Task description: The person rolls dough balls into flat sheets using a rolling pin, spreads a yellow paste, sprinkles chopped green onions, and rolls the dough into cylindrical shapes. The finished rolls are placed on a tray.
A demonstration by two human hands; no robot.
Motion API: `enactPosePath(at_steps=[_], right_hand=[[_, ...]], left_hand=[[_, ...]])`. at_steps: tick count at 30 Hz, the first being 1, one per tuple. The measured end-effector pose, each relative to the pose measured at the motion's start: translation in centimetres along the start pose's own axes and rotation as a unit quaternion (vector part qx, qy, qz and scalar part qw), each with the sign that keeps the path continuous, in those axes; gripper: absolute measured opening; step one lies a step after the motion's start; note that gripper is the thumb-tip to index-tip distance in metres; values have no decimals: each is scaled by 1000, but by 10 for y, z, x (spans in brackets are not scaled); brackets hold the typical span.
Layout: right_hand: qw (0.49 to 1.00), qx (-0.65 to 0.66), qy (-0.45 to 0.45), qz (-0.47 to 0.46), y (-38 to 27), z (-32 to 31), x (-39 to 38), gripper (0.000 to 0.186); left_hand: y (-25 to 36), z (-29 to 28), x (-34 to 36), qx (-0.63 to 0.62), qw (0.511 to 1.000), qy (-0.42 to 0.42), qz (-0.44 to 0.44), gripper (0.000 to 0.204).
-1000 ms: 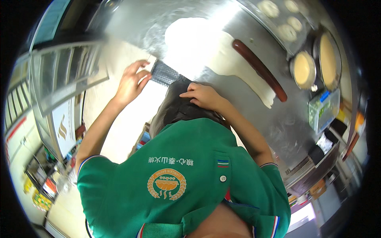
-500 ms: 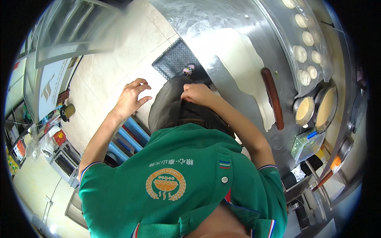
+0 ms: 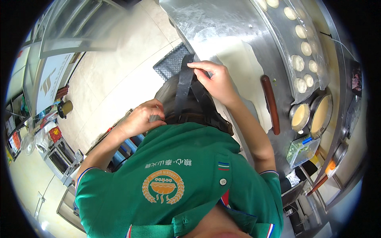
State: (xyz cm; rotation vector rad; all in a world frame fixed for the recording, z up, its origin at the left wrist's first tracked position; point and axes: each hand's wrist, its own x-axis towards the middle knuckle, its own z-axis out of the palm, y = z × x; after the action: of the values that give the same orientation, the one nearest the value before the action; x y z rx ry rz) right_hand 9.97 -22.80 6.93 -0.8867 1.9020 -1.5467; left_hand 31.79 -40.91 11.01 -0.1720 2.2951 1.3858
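Observation:
My right hand [image 3: 217,80] pinches the upper end of a wide black strap [image 3: 183,85] between thumb and fingers. The strap runs down to a dark waistband [image 3: 188,118] at my waist, over dark clothing. A second dark strap hangs below my right hand. My left hand [image 3: 143,117] is beside the waist on the left, fingers bent and thumb apart, its tips close to the dark cloth. Nothing shows in it. I wear a green polo shirt [image 3: 206,150].
To the right, a metal worktable [image 3: 222,20] bears a flat sheet of dough [image 3: 250,75] and a brown rolling pin [image 3: 270,105]. Beyond lie several dough rounds [image 3: 300,31] under plastic, two round pans [image 3: 300,117] and a clear box [image 3: 302,150]. A black textured mat [image 3: 168,65] lies on the floor.
My right hand has risen away from my waist, lifting the black strap. My left hand has come down and in toward the waist.

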Motion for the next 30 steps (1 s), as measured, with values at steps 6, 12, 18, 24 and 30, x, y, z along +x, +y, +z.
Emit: enactPosePath(at_steps=[6, 12, 18, 24, 30], right_hand=[[997, 62, -32, -22, -39, 1, 7, 19], [990, 103, -87, -35, -55, 25, 7, 29], [966, 56, -246, -58, -42, 49, 4, 28], [941, -59, -333, -20, -42, 73, 19, 23], [898, -97, -428, 40, -22, 103, 30, 21]], left_hand=[[-2, -2, -11, -8, 1000, 16, 15, 22], [8, -10, -17, 23, 999, -25, -42, 21], [-18, -4, -26, -58, 997, -10, -56, 14], [-34, 7, -45, -97, 990, 14, -98, 15], [-43, 18, -52, -161, 973, 8, -163, 30]])
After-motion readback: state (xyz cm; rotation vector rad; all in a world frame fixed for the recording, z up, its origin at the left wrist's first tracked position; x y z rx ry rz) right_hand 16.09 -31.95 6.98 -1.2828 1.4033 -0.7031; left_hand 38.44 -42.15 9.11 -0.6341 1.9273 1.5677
